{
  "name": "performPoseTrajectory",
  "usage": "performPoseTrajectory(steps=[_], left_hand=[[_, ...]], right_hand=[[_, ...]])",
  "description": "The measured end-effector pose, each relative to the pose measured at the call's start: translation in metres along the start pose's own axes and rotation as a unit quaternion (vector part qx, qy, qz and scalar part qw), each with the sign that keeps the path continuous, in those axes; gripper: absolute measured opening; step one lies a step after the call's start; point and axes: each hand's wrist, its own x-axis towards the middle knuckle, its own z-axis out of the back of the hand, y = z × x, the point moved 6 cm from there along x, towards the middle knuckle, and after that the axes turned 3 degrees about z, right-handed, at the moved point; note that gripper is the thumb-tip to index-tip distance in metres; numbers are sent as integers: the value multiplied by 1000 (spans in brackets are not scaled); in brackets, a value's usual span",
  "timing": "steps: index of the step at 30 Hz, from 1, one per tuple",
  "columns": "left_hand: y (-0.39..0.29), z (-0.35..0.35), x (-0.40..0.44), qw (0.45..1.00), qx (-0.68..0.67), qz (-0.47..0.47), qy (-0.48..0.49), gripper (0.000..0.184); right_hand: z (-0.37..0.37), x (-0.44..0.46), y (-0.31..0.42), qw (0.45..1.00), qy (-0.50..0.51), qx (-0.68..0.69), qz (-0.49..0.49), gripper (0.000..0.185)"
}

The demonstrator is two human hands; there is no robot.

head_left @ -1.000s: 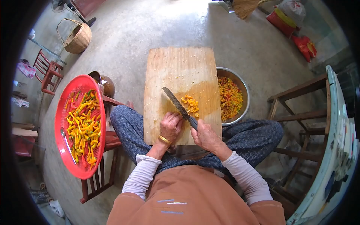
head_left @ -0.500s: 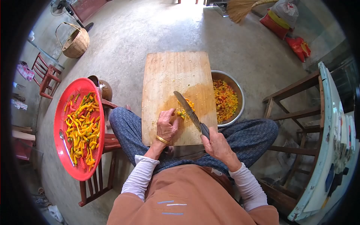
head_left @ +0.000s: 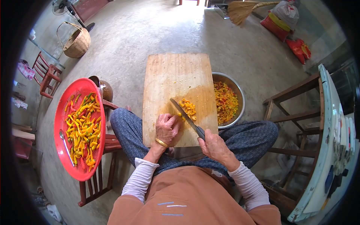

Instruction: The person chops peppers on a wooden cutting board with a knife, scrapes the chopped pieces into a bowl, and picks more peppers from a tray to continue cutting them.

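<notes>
My right hand [head_left: 217, 147] grips the dark handle of a kitchen knife [head_left: 186, 117], its blade slanting up and left across the wooden cutting board [head_left: 176, 73]. Chopped yellow chili pepper [head_left: 188, 106] lies in a small heap just beyond the blade. My left hand [head_left: 167, 129], with a gold bangle at the wrist, rests on the board left of the knife. Its fingers are curled together against a bit of yellow chili pepper [head_left: 180, 115], mostly hidden by the fingers and blade. Seeds and a wet stain mark the board.
To the right stands a metal basin [head_left: 242, 98] of chopped red and yellow peppers. On the left, a red plastic basket [head_left: 60, 112] with whole chili peppers and a spoon [head_left: 66, 144] rests on a chair [head_left: 98, 187]. A wooden frame [head_left: 296, 118] stands at right.
The knife has shifted slightly left and down, now lying in front of the chopped heap, which shows more fully. My left fingers have curled in tighter.
</notes>
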Motion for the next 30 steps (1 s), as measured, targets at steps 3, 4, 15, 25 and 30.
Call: performPoseTrajectory(steps=[3, 4, 15, 25, 30], left_hand=[[-5, -9, 5, 1000, 28, 9, 0, 21], [-6, -12, 7, 999, 37, 14, 4, 21], [-6, -19, 8, 999, 47, 16, 1, 17], [-7, -18, 11, 999, 29, 26, -2, 13], [-5, -19, 7, 999, 31, 17, 1, 14]], right_hand=[[2, -1, 2, 1000, -17, 7, 11, 21], [2, -1, 1, 1000, -13, 12, 9, 21], [4, 1, 0, 1000, -3, 21, 14, 20], [-3, 10, 1, 999, 10, -23, -42, 24], [-34, 8, -7, 997, -35, -59, -44, 27]])
